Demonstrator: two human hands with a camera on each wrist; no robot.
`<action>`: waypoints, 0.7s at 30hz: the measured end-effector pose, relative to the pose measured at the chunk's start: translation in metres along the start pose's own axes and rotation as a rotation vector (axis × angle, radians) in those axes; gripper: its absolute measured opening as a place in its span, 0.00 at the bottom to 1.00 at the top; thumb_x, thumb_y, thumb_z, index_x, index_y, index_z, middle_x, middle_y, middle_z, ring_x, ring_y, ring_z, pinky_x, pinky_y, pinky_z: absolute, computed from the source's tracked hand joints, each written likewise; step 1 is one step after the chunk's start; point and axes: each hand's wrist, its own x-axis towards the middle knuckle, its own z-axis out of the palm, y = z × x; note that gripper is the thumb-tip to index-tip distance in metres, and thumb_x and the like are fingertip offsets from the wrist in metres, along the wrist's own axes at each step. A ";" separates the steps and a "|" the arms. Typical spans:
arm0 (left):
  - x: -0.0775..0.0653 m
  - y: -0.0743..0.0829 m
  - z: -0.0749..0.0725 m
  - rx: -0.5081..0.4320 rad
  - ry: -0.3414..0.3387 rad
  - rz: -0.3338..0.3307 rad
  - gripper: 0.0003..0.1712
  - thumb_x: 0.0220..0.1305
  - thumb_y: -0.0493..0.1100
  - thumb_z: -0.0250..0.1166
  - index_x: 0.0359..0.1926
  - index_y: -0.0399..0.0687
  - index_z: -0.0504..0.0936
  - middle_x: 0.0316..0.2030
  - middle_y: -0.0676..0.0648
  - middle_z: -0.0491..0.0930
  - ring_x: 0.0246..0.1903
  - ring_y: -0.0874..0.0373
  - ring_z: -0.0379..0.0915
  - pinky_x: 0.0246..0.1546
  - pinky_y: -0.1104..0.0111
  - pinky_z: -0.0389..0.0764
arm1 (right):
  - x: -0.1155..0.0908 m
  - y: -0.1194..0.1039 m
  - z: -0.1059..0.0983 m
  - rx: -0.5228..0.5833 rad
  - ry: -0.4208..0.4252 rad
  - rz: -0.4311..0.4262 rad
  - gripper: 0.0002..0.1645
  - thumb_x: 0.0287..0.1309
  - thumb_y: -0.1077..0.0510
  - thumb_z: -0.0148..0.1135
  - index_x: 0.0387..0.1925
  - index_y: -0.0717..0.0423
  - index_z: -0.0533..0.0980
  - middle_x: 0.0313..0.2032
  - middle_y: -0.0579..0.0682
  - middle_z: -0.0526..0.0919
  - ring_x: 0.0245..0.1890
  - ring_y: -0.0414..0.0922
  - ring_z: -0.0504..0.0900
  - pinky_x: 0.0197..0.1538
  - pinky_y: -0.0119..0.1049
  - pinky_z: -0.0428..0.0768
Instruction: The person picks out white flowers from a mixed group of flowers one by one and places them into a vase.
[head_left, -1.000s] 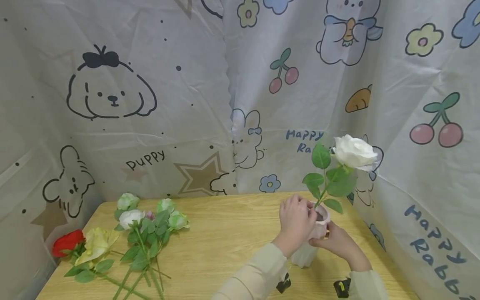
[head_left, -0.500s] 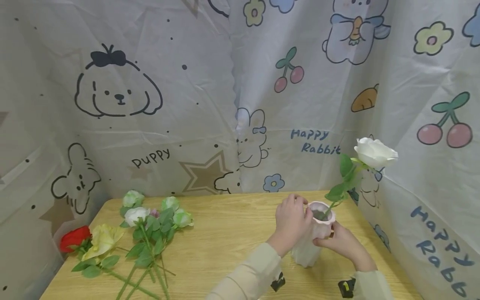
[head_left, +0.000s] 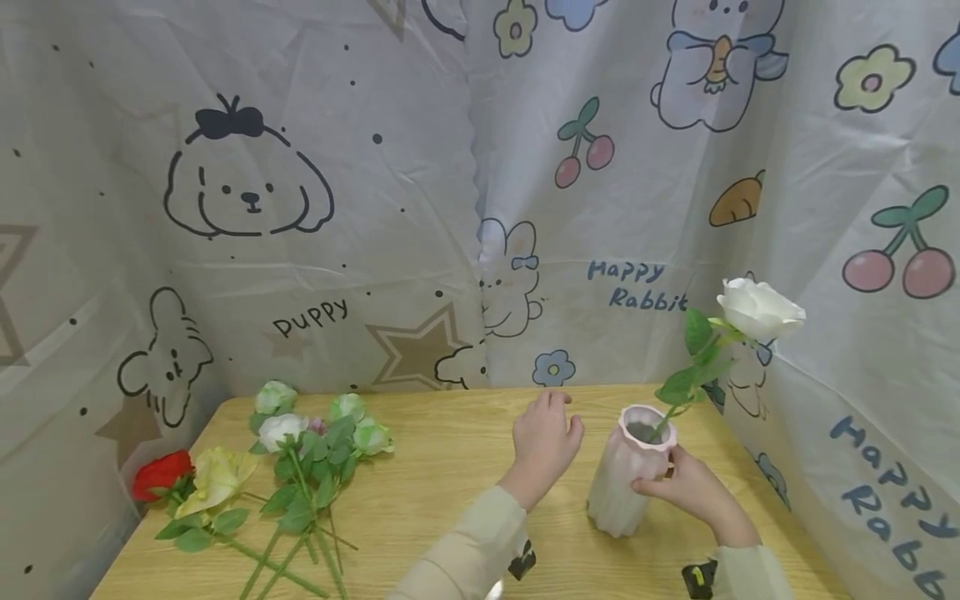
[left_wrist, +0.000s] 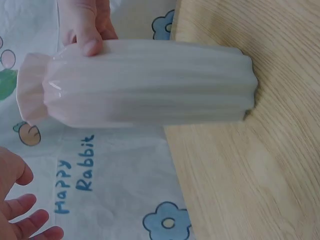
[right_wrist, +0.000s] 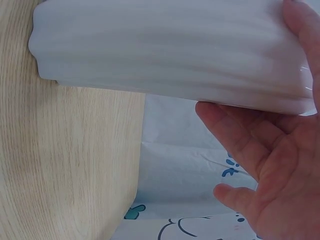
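Your right hand (head_left: 693, 493) has the vase (head_left: 617, 487) by its upper side, thumb and fingers curled against it as it stands on the table (head_left: 461, 508), while your left hand (head_left: 546, 446) hangs just beside, apart from it, fingers loosely spread and holding nothing. The white rose (head_left: 761, 308) leans out of the top toward your right — a lean that may tug a light vase sideways — so steady it with a firm but gentle grip, and make any adjustment low on the stem (head_left: 663, 423), clear of the petals.
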 end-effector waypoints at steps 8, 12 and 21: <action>-0.007 -0.027 0.000 0.032 0.022 -0.011 0.12 0.55 0.49 0.55 0.40 0.52 0.76 0.37 0.52 0.77 0.25 0.63 0.68 0.18 0.77 0.62 | -0.001 0.001 0.000 0.024 -0.015 0.015 0.54 0.41 0.45 0.65 0.62 0.68 0.50 0.57 0.72 0.65 0.50 0.58 0.73 0.47 0.47 0.78; -0.011 -0.040 0.001 0.054 0.034 -0.011 0.11 0.55 0.48 0.56 0.38 0.52 0.77 0.35 0.52 0.77 0.19 0.66 0.62 0.16 0.77 0.59 | -0.002 0.002 0.000 0.019 -0.021 0.028 0.54 0.41 0.44 0.65 0.62 0.67 0.50 0.57 0.72 0.65 0.50 0.58 0.74 0.45 0.46 0.79; -0.014 -0.064 -0.002 0.081 0.020 -0.039 0.12 0.56 0.48 0.55 0.39 0.51 0.77 0.35 0.52 0.78 0.16 0.67 0.55 0.13 0.76 0.57 | -0.001 0.000 0.001 0.029 -0.026 0.017 0.54 0.42 0.44 0.65 0.62 0.67 0.50 0.56 0.71 0.66 0.50 0.57 0.74 0.45 0.46 0.79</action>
